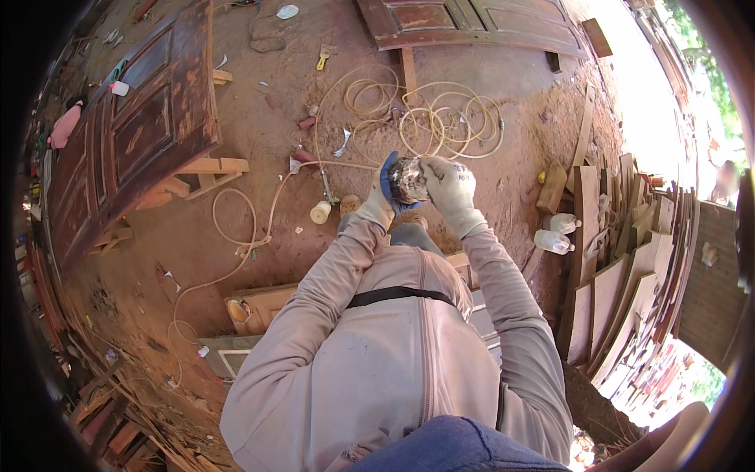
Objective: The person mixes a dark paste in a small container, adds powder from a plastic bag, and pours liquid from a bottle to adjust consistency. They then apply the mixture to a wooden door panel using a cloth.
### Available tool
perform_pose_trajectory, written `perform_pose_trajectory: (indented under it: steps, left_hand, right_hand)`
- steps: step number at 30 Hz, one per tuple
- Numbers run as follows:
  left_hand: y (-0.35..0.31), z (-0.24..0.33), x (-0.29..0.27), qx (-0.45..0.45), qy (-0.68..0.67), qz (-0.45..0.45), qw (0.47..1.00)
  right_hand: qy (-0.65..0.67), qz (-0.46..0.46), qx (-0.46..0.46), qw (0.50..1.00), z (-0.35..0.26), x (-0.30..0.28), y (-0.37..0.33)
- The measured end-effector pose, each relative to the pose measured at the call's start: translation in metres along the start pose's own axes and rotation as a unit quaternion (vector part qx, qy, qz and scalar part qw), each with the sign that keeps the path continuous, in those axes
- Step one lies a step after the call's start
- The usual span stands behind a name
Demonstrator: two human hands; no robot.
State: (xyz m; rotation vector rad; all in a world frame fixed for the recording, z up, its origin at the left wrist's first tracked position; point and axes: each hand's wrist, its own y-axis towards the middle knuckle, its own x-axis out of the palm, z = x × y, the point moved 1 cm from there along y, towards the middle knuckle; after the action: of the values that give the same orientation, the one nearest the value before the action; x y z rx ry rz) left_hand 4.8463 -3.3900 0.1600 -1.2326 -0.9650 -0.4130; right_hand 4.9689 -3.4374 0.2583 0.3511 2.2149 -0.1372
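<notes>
In front of my waist, both gloved hands hold a round, mottled dark-and-whitish thing (408,180), which looks like a stained tin; its exact kind is unclear. My left hand (384,195), in a pale glove with a blue palm, is wrapped round its left side. On its right side my right hand (450,187), in a whitish glove, is closed, its fingertips partly hidden. Just left of my hands, a spray gun with a cream cup (321,211) lies on the dirt floor. A pale yellow hose (346,164) runs past behind the held thing.
Hose coils (437,130) spread over the floor ahead. A dark panelled door (141,126) rests on wooden supports at left, another door (480,23) at the far side. Two plastic bottles (555,241) and leaning planks (621,291) stand at right. A yellow-handled brush (322,60) lies far off.
</notes>
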Motion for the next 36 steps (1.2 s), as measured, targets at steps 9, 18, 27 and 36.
perform_pose_trajectory:
  steps: [9,18,27,36]
  left_hand:
    - [0.015,0.008,-0.017,0.004,-0.016,-0.038,0.999]
    - [0.002,-0.001,0.001,-0.007,-0.029,-0.074,0.997]
    - [0.011,0.002,-0.014,0.034,0.002,-0.044,0.998]
    - [-0.007,-0.001,0.013,0.013,0.025,-0.007,1.000]
  right_hand:
    - [-0.108,-0.067,-0.010,0.992,0.009,-0.003,-0.023]
    - [0.105,0.026,0.111,0.988,0.016,-0.001,-0.003]
    - [-0.081,-0.071,-0.059,0.992,0.003,0.000,-0.026]
    - [-0.120,-0.008,-0.114,0.986,0.012,-0.027,0.000]
